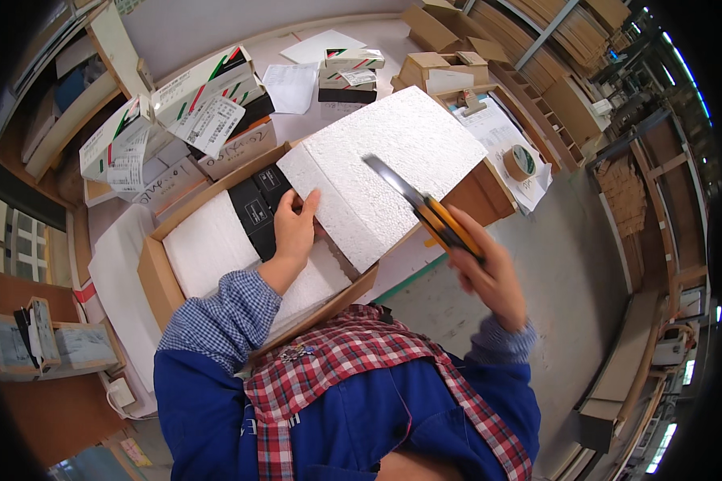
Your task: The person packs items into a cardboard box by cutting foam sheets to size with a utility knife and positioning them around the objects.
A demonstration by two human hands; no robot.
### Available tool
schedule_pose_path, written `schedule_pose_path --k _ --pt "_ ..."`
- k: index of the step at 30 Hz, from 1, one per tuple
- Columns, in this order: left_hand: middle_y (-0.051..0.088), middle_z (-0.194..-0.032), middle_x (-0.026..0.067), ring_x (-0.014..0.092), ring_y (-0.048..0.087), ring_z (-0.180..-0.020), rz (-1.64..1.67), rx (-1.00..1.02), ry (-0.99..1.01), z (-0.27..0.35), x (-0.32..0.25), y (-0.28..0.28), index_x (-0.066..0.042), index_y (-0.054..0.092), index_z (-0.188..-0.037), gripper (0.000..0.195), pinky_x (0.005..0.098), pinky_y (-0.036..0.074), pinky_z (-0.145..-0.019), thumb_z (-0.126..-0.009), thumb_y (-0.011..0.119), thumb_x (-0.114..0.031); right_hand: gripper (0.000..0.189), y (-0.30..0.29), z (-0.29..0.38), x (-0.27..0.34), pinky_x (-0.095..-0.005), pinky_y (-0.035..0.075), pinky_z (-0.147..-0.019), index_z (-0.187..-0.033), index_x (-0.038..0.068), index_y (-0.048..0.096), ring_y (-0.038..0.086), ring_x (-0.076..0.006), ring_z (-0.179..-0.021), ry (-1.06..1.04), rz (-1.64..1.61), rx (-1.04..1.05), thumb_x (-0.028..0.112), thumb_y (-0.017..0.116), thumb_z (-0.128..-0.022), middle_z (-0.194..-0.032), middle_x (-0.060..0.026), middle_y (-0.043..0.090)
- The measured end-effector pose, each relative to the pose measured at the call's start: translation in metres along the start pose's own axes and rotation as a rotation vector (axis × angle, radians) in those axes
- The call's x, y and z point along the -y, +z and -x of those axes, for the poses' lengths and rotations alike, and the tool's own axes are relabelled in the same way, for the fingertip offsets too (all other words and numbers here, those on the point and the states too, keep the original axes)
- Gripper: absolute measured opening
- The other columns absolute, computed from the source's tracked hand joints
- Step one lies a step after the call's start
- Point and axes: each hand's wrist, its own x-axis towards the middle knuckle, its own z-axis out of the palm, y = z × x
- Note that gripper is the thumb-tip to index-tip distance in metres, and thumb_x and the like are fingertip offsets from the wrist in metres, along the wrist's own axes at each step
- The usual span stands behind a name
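Observation:
My right hand (484, 267) grips the yellow and black handle of a utility knife (448, 225), its long blade extended over a white polystyrene foam sheet (391, 162). A line runs across the sheet near its left end. My left hand (298, 225) rests at the sheet's left edge, thumb against it; some fingers are hidden. Below lies an open cardboard carton (159, 279) holding a foam block (207, 240) on the left, black boxes (253, 210) in the middle and more foam (313, 279) near me. The sheet tilts over the carton's right part.
Printed white boxes (201, 90) with papers stand behind the carton, and a smaller stack (350, 75) is farther back. A tape roll (519, 162) and a clipboard (475, 105) lie at the right. Bare floor (493, 318) shows beyond the table edge; shelving (656, 210) stands farther right.

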Motion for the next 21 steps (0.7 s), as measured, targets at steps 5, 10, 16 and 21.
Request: schedule_pose_path --k 5,10,16,21 --pt "0.052 -0.09 0.0062 0.012 0.055 -0.067 -0.034 -0.101 0.059 -0.007 0.008 0.002 0.001 0.046 -0.114 0.038 0.0263 0.051 -0.05 -0.088 0.068 -0.017 0.053 0.041 -0.037 -0.014 -0.0271 0.045 -0.053 -0.143 0.011 0.039 0.052 -0.0107 -0.054 0.03 0.086 0.02 0.009 0.055 -0.092 -0.072 -0.0068 0.057" --pt "0.051 -0.101 0.0088 0.013 0.056 -0.078 0.198 0.146 -0.18 -0.013 -0.002 -0.003 0.0 0.044 -0.117 0.043 0.0265 0.054 -0.06 -0.09 0.064 -0.027 0.053 0.053 -0.025 -0.027 -0.0303 0.047 -0.062 -0.142 0.01 0.039 0.056 -0.0154 -0.063 0.026 0.103 0.057 0.008 0.054 -0.092 -0.074 -0.0101 0.059" --pt "0.05 -0.097 0.0077 0.013 0.056 -0.086 -0.088 0.077 -0.141 0.003 -0.026 0.012 -0.003 0.043 -0.105 0.046 0.0264 0.055 -0.06 -0.084 0.071 -0.033 0.054 0.06 -0.021 -0.028 -0.0329 0.048 -0.069 -0.142 0.009 0.039 0.059 -0.02 -0.071 -0.045 0.117 0.098 0.006 0.056 -0.091 -0.078 -0.0158 0.06" --pt "0.051 -0.097 0.0074 0.014 0.058 -0.085 0.059 0.039 -0.126 0.002 -0.027 0.001 -0.002 0.042 -0.105 0.039 0.0277 0.055 -0.065 -0.083 0.069 -0.02 0.054 0.044 -0.015 -0.006 -0.0299 0.047 -0.06 -0.143 0.01 0.038 0.058 -0.0159 -0.062 0.003 0.075 0.073 0.006 0.055 -0.092 -0.078 -0.0127 0.061"
